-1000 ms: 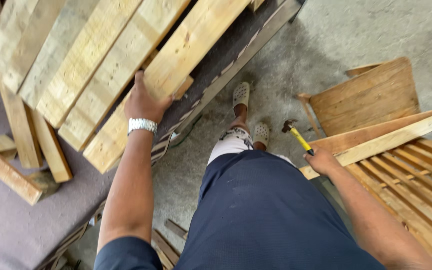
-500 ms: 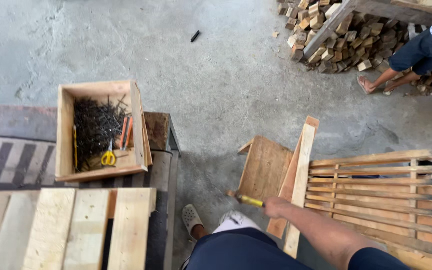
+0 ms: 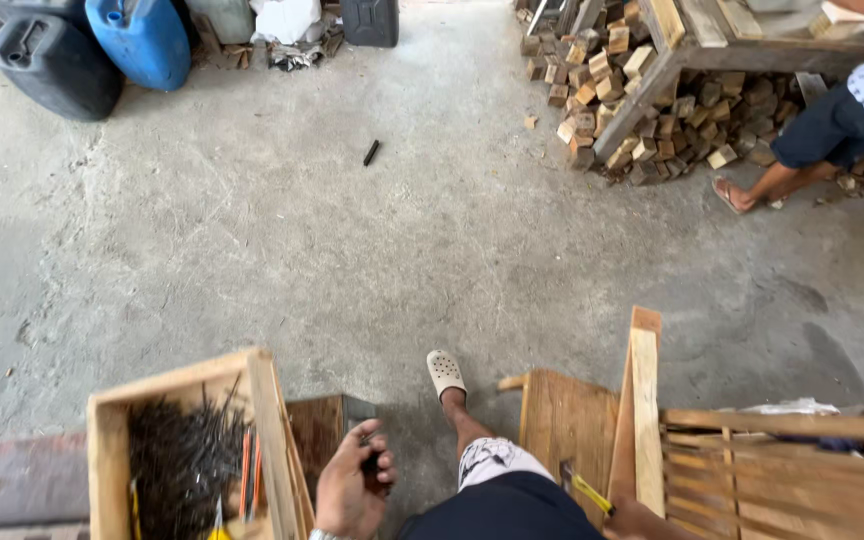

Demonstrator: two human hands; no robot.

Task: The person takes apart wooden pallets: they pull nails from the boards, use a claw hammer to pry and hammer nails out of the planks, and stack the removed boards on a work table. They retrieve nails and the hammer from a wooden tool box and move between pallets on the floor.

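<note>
The box of nails point(image 3: 187, 455) sits just left of the left hand point(image 3: 352, 485), whose grip curls around something small and dark.

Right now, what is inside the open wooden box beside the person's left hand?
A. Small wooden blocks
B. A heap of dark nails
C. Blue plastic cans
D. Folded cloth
B: the wooden box next to the left hand holds a heap of dark nails, with some orange-handled tools beside them; the small wooden blocks lie far off, under a bench.
</note>
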